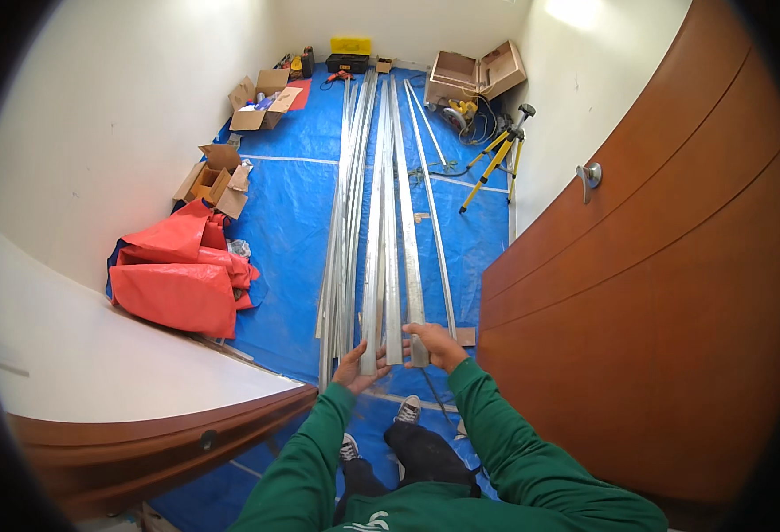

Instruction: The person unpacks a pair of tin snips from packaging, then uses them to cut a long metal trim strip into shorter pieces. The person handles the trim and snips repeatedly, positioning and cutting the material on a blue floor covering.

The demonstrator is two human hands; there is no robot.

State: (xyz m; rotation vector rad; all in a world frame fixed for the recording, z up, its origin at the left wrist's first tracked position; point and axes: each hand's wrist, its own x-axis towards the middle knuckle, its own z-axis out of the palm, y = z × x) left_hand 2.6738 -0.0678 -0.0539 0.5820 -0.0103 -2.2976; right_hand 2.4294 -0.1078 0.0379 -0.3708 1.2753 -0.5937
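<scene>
Several long silver metal channels (381, 204) lie lengthwise on a blue floor sheet (292, 204), running away from me. My left hand (356, 366) is under the near end of one channel, palm up, fingers spread against it. My right hand (437, 344) grips the near end of another channel (410, 257) beside it. Both near ends are lifted off the floor in front of my knees. My green sleeves come in from the lower edge, and my shoes (407, 410) stand on the sheet below.
A brown wooden door (665, 293) with a lever handle (589, 175) stands to my right, another door edge (168, 443) to my left. Red folded sheeting (181, 275) and open cardboard boxes (217, 182) line the left wall. A yellow tripod (496, 160), toolboxes (350, 55) and wooden boxes (474, 75) sit at the far end.
</scene>
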